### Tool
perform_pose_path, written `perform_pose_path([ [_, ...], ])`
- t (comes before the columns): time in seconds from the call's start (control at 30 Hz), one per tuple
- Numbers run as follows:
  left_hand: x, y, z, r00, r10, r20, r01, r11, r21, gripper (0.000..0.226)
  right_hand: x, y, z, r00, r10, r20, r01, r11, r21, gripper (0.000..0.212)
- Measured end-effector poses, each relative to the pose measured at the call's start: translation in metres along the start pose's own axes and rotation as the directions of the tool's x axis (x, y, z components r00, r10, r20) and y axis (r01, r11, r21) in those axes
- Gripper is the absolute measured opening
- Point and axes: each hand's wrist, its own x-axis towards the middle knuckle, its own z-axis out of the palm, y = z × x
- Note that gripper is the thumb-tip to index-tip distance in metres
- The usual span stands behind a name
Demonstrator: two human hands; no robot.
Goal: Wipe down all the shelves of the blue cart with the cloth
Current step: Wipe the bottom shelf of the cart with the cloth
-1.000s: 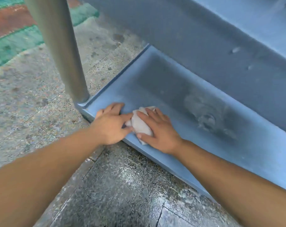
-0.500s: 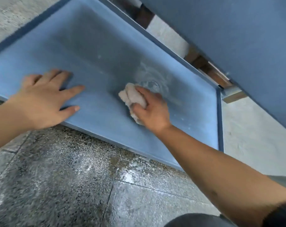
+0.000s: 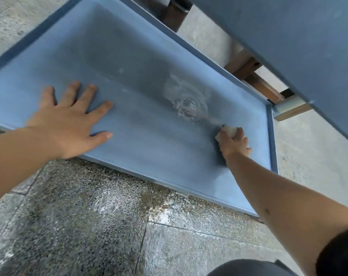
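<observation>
The blue cart's bottom shelf (image 3: 141, 56) fills the upper half of the head view, a shallow tray with a raised rim. A whitish swirl stain (image 3: 188, 105) marks its middle right. My right hand (image 3: 233, 143) presses a bunched pale cloth (image 3: 227, 131) onto the shelf near the right rim, just right of the stain. My left hand (image 3: 69, 120) lies flat on the shelf's left front part, fingers spread, holding nothing. The shelf above (image 3: 300, 48) overhangs at the top right.
Speckled stone floor (image 3: 93, 226) with wet patches runs along the shelf's front edge. Brown wooden pieces (image 3: 254, 76) show behind the cart, below the upper shelf. A concrete floor (image 3: 308, 166) lies right of the cart. My dark knee (image 3: 248, 268) is at the bottom.
My right hand has slid the cloth to the right, from left of the stain past it toward the right rim. My left hand stays flat on the shelf, fingers spread wider.
</observation>
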Motion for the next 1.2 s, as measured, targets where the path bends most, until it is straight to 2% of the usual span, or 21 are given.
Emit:
perform_pose_path([
  [0.13,-0.002,-0.001,-0.007,0.998,0.021,0.066,-0.02,1.0,-0.021,0.079,0.016,-0.035,0.009,0.997,-0.08,0.018,0.078,0.992,0.102,0.075],
  [0.23,-0.003,-0.002,-0.009,0.997,0.025,0.076,-0.022,0.999,-0.042,0.088,0.01,-0.066,0.022,0.971,-0.234,0.051,0.225,0.963,0.148,0.062],
  [0.4,-0.005,-0.004,-0.014,0.997,0.027,0.066,-0.017,0.989,-0.144,0.101,-0.042,-0.148,0.064,0.817,-0.57,0.082,0.56,0.82,0.12,0.056],
  [0.5,-0.006,-0.016,-0.023,0.997,0.066,0.039,-0.055,0.972,-0.23,0.106,-0.093,-0.202,0.091,0.651,-0.751,0.109,0.736,0.66,0.15,0.056],
  [0.6,-0.009,-0.048,-0.029,0.998,0.046,-0.038,-0.056,0.945,-0.321,0.103,-0.148,-0.235,0.112,0.401,-0.902,0.162,0.88,0.428,0.205,0.061],
  [0.67,-0.018,-0.074,-0.028,0.992,-0.024,-0.127,-0.003,0.979,-0.204,0.102,-0.182,-0.245,0.123,0.232,-0.941,0.247,0.931,0.288,0.222,0.071],
  [0.73,-0.028,-0.089,-0.025,0.993,-0.048,-0.112,0.037,0.995,-0.094,0.102,-0.207,-0.241,0.127,0.054,-0.958,0.282,0.97,0.117,0.214,0.074],
  [0.77,-0.034,-0.092,-0.021,0.996,-0.012,-0.089,0.007,0.998,-0.054,0.102,-0.214,-0.237,0.127,-0.014,-0.961,0.276,0.972,0.052,0.23,0.07],
  [0.83,-0.04,-0.093,-0.015,0.994,0.057,-0.095,-0.059,0.998,-0.011,0.098,-0.222,-0.232,0.119,-0.053,-0.959,0.28,0.961,0.027,0.276,0.061],
  [0.9,-0.04,-0.092,-0.016,0.988,0.057,-0.141,-0.064,0.997,-0.045,0.094,-0.223,-0.227,0.109,-0.024,-0.956,0.292,0.951,0.068,0.301,0.06],
  [0.93,-0.039,-0.092,-0.017,0.987,0.036,-0.155,-0.048,0.996,-0.072,0.092,-0.222,-0.224,0.102,0.016,-0.961,0.277,0.939,0.11,0.327,0.06],
  [0.97,-0.036,-0.09,-0.018,0.985,0.01,-0.171,-0.028,0.995,-0.099,0.092,-0.214,-0.22,0.095,0.087,-0.963,0.254,0.916,0.177,0.36,0.059],
  [1.03,-0.032,-0.087,-0.017,0.982,-0.018,-0.188,-0.001,0.995,-0.104,0.092,-0.179,-0.209,0.08,0.332,-0.926,0.181,0.831,0.378,0.408,0.055],
  [1.1,-0.03,-0.085,-0.014,0.981,-0.035,-0.188,0.02,0.996,-0.082,0.092,-0.125,-0.188,0.061,0.6,-0.798,0.048,0.732,0.572,0.37,0.048],
  [1.17,-0.029,-0.083,-0.014,0.977,-0.036,-0.208,0.021,0.997,-0.074,0.092,-0.074,-0.157,0.033,0.773,-0.627,-0.093,0.62,0.717,0.319,0.029],
  [1.2,-0.029,-0.084,-0.015,0.976,-0.032,-0.218,0.017,0.997,-0.069,0.092,-0.049,-0.135,0.021,0.826,-0.545,-0.146,0.562,0.777,0.283,0.021],
])
